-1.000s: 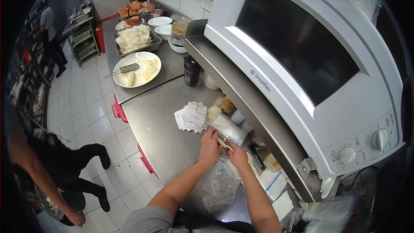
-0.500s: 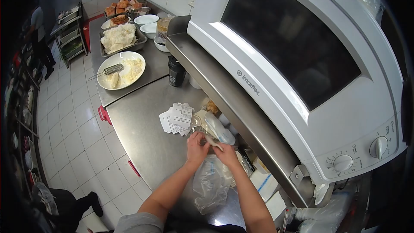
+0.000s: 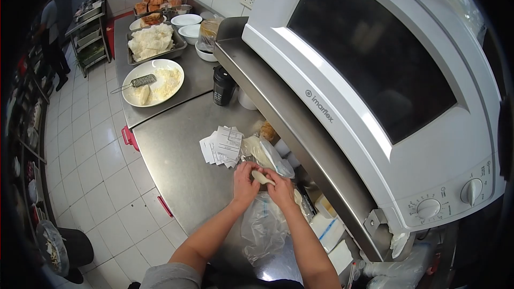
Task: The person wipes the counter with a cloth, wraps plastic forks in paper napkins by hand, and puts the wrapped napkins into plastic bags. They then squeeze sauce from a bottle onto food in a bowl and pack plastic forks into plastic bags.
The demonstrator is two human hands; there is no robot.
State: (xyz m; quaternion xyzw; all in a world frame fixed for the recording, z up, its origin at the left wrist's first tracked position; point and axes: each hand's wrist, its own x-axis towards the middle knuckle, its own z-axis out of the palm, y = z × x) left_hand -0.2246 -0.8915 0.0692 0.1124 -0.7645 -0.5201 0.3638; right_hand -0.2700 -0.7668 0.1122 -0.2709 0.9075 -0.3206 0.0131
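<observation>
Between both hands is a small, pale cream piece (image 3: pixel 262 177), smooth and oval with a narrower end to the right; it looks like a folded dough wrapper, but its exact kind is unclear. My left hand (image 3: pixel 246 183) pinches its left side with bent fingers. My right hand (image 3: pixel 280 188) grips the narrow end between thumb and fingers. Just beyond the hands lies an opened clear plastic bag (image 3: pixel 262 150) with pale contents. Another crumpled clear bag (image 3: pixel 263 230) rests on the steel counter beneath my wrists. Printed paper slips (image 3: pixel 222 145) are spread ahead of my left hand.
A white oven (image 3: pixel 342 112) sits on a steel shelf (image 3: pixel 300 144) overhanging the counter's right side. A black cup (image 3: pixel 223 85) stands under its edge. Further off are a plate (image 3: pixel 174 93) with a grater and shavings, a tray (image 3: pixel 134 61) of white food, and bowls (image 3: pixel 186 20).
The pale piece has turned so its broad face shows, and my fingers have shifted around it. At lower left, the dark-clothed leg has left view and a bin with a lined bag shows.
</observation>
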